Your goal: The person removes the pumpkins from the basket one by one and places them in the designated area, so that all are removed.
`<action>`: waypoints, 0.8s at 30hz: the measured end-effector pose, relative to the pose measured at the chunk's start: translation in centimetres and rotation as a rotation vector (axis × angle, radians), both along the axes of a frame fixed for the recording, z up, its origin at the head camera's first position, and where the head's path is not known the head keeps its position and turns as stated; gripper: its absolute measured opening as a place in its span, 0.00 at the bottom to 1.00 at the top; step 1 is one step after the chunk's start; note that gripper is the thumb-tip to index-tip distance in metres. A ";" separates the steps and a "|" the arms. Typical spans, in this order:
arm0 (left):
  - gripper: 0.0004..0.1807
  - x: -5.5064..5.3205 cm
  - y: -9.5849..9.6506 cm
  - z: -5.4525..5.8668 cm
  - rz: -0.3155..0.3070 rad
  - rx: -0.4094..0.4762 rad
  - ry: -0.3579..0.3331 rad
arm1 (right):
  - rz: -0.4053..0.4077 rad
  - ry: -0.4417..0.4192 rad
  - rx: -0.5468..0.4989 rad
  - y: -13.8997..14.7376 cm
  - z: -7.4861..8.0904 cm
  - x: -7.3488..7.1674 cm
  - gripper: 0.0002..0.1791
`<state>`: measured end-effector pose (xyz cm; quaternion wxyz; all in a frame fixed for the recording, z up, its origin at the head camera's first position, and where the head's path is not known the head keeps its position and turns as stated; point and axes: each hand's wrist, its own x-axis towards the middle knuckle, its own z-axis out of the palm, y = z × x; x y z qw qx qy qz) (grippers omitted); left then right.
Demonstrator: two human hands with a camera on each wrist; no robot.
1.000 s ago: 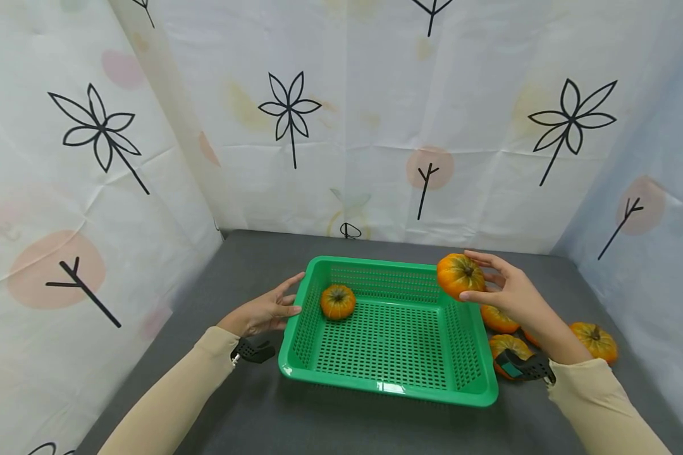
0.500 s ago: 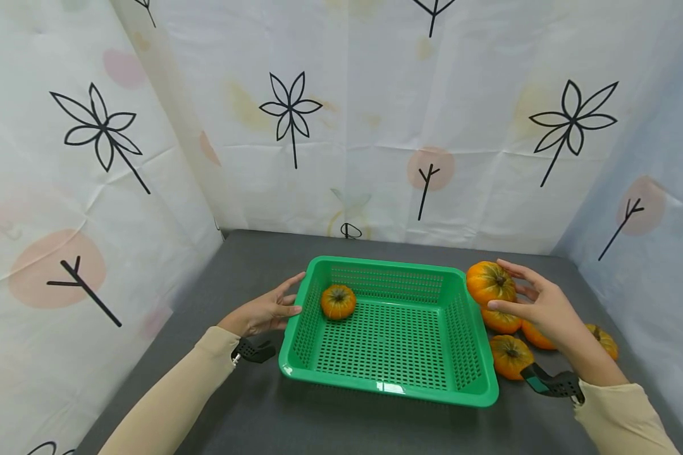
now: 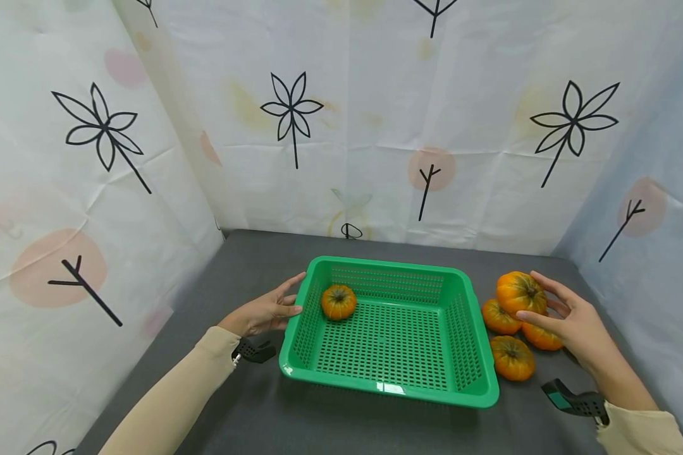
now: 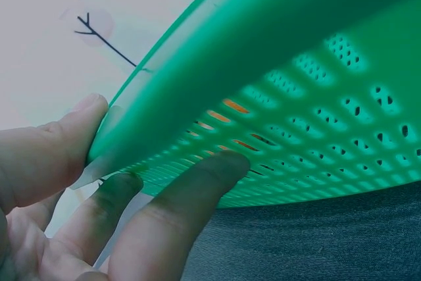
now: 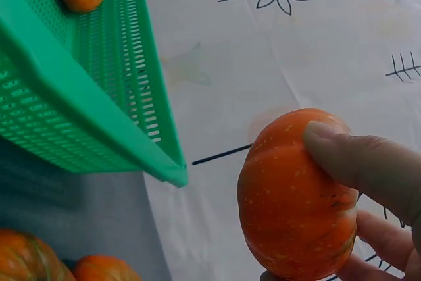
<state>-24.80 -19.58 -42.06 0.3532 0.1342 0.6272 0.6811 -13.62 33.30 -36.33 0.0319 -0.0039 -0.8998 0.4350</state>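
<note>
My right hand [image 3: 569, 319] grips a small orange pumpkin [image 3: 520, 294] between thumb and fingers, above other pumpkins to the right of the basket. In the right wrist view the held pumpkin [image 5: 296, 195] shows its ribbed, speckled side with the thumb across its top. At the left end of the green perforated basket [image 3: 398, 395], my left hand [image 3: 264, 309] holds the rim. The left wrist view shows the thumb on the rim and fingertips against the holed wall [image 4: 296, 123]. One pumpkin [image 3: 338, 302] sits inside the basket, near its left wall.
Beside the basket's right wall lie several pumpkins, among them a front one [image 3: 512, 358], a rear one [image 3: 499, 317] and one partly under the right hand [image 3: 543, 338]. The grey table [image 3: 250, 411] is bounded by printed white cloth walls [image 3: 375, 126] at back and sides.
My right hand has carried the pumpkin right and slightly down, from over the basket's right rim to above the pumpkins outside it. The left hand and basket have stayed put.
</note>
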 end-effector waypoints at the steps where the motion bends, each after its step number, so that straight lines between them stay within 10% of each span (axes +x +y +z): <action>1: 0.51 0.0 0.0 0.0 0.001 -0.001 0.000 | -0.001 0.003 -0.005 0.2 -0.1 0.1 0.43; 24: 0.51 -0.2 0.0 -0.3 -0.003 -0.010 0.005 | -0.104 -0.143 -0.039 3.2 -4.1 2.5 0.45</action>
